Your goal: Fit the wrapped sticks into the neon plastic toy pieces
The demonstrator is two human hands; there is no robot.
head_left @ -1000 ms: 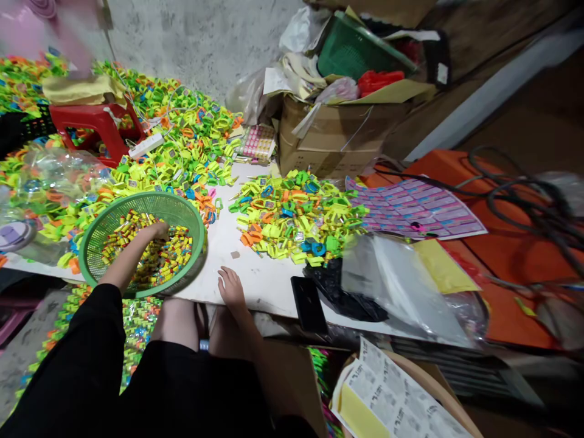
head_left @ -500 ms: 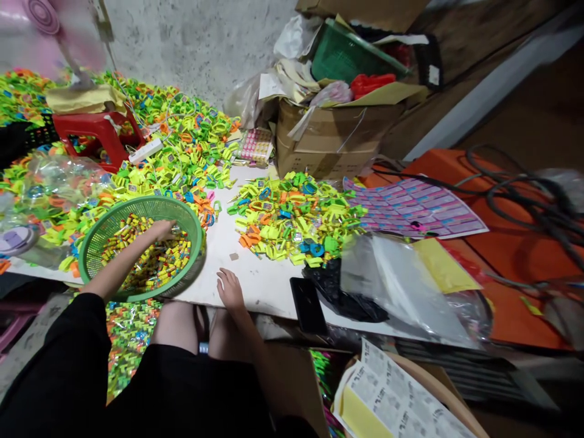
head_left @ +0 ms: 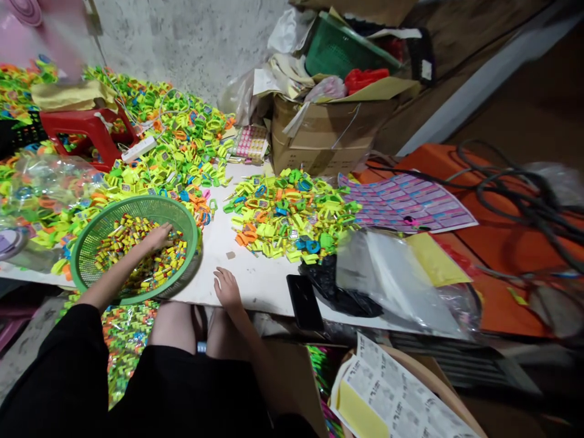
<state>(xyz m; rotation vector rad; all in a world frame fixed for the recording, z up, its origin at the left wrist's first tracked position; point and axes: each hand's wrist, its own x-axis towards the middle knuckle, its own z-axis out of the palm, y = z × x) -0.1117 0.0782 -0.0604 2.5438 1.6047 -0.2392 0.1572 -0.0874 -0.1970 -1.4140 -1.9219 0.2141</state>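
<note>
Pieces (head_left: 172, 261) in yellow and red lay inside our green basket (head_left: 86, 255), at the front edge of the desk (head_left: 264, 280). Our left hand (head_left: 159, 237) was down among them; its fingertips were hidden, so we couldn't tell whether it gripped any. Our right hand (head_left: 228, 289), well apart from it, rested by that edge, empty, its fingers loosely spread. Blur softened the pink fan (head_left: 28, 11), which the view's top-left corner cut off.
</note>
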